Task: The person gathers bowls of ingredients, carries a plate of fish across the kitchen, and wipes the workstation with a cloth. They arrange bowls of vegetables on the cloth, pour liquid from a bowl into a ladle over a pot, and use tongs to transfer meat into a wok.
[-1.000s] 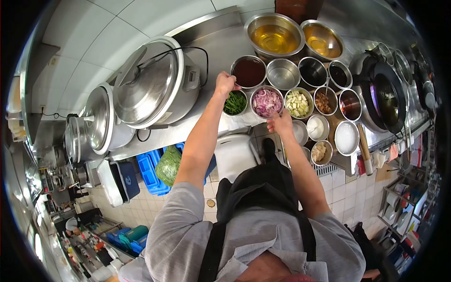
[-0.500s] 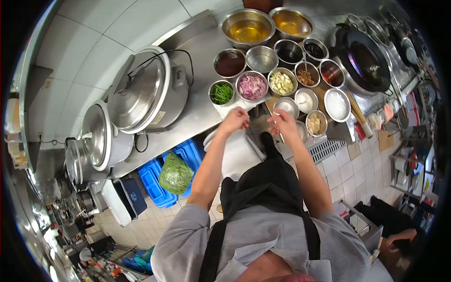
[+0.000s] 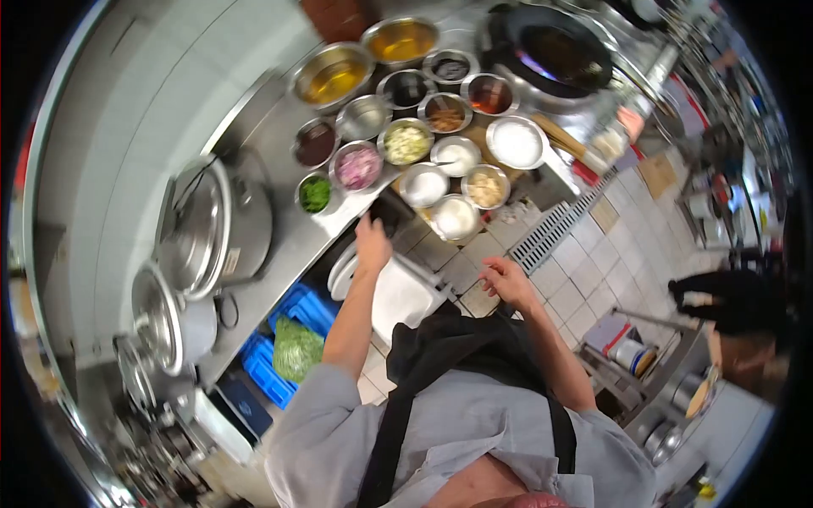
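Observation:
My left hand (image 3: 373,243) is at the counter's front edge, below a bowl of chopped green herbs (image 3: 315,194) and beside a white bin (image 3: 406,296). Its fingers point forward, somewhat blurred, and I see nothing in them. Over the tiled floor hangs my right hand (image 3: 508,284), fingers loosely bent and apart, holding nothing. Nearest to it are a bowl of white powder (image 3: 456,218) and a bowl of pale chopped pieces (image 3: 487,187). Chopped purple onion (image 3: 357,166) and pale diced pieces (image 3: 406,141) fill two bowls further back.
Large lidded pots (image 3: 212,229) stand along the left counter. A black wok (image 3: 563,55) sits at the back right. Blue crates (image 3: 271,381) with a bag of greens (image 3: 298,349) are below. A floor grate (image 3: 542,241) lies right, and a person in black (image 3: 737,296) is beyond.
My view has turned, so the bowls and pots appear further left. My hands have moved apart; the right one is now away from the bowls, over the floor.

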The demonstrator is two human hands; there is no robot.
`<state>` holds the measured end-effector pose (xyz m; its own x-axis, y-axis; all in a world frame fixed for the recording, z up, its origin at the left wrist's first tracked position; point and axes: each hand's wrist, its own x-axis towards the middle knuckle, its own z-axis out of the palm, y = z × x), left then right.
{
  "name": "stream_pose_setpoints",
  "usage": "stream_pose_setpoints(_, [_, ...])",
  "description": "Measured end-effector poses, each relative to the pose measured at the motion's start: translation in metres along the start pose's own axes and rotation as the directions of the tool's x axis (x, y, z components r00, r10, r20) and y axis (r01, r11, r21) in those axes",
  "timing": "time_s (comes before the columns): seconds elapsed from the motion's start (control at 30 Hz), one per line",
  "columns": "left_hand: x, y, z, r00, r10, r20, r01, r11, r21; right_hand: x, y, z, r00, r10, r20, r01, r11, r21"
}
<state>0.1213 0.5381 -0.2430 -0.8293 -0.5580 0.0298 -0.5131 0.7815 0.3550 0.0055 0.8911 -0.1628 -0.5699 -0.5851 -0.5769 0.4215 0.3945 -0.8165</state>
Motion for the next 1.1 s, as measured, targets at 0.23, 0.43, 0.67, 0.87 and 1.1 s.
stream_pose_setpoints(0.23, [-0.059, 0.116, -0.027, 0.709, -0.109, 0.697, 0.221, 0.973, -0.073, -0.086, 0.067, -0.145, 0.953, -0.002, -0.304, 0.055, 0.984, 0.169])
stream_pose_setpoints(0.43, [-0.103, 0.373, 0.023, 0.577, 0.251, 0.778, 0.053, 0.938, -0.342, -0.173, 0.158, -0.273, 0.887, 0.0, -0.461, -0.007, 1.0, -0.014])
stream_pose_setpoints(0.67, [-0.141, 0.608, 0.113, 0.184, 0.571, 0.8, -0.511, 0.751, -0.418, -0.301, 0.25, -0.349, 0.599, 0.046, -0.799, 0.08, 0.99, 0.117])
stream_pose_setpoints(0.87, [-0.174, 0.761, 0.162, -0.105, 0.582, 0.806, -0.674, 0.554, -0.488, -0.403, 0.328, -0.401, 0.314, 0.372, -0.873, 0.261, 0.851, 0.457])
stream_pose_setpoints(1.1, [-0.247, 0.938, 0.267, -0.462, 0.539, 0.704, -0.541, 0.458, -0.706, -0.529, 0.382, -0.5, -0.356, 0.489, -0.796, 0.349, 0.86, 0.372])
